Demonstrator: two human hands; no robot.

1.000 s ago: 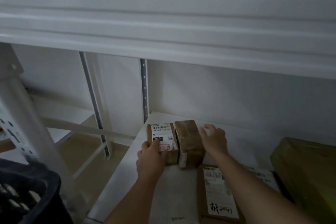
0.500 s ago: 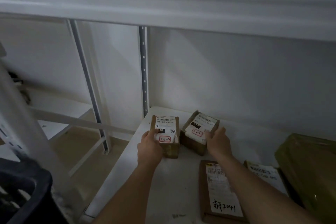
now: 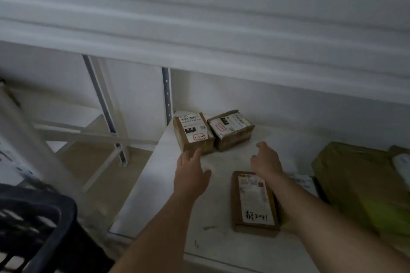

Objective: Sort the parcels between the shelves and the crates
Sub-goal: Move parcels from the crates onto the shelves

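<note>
Two small brown parcels stand side by side at the back left corner of the white shelf (image 3: pixel 155 184). The left parcel (image 3: pixel 192 132) shows a white label with a red-framed sticker, and the right parcel (image 3: pixel 230 129) lies turned at an angle. My left hand (image 3: pixel 192 172) hovers just in front of the left parcel with fingers straight, fingertips at its front edge. My right hand (image 3: pixel 265 160) hangs with relaxed fingers in front of the right parcel, apart from it. Neither hand holds anything. A flat brown parcel (image 3: pixel 254 203) with handwriting lies under my right forearm.
A large olive-green package (image 3: pixel 359 186) fills the shelf's right side. Another labelled parcel (image 3: pixel 302 183) is partly hidden behind my right arm. A dark plastic crate (image 3: pixel 33 235) sits at the lower left. The upper shelf board (image 3: pixel 199 17) overhangs closely. A shelf upright (image 3: pixel 166 93) stands behind.
Both hands have let go of the two small parcels and pulled back toward me. The right parcel was turned label-up and now rests at an angle on the shelf.
</note>
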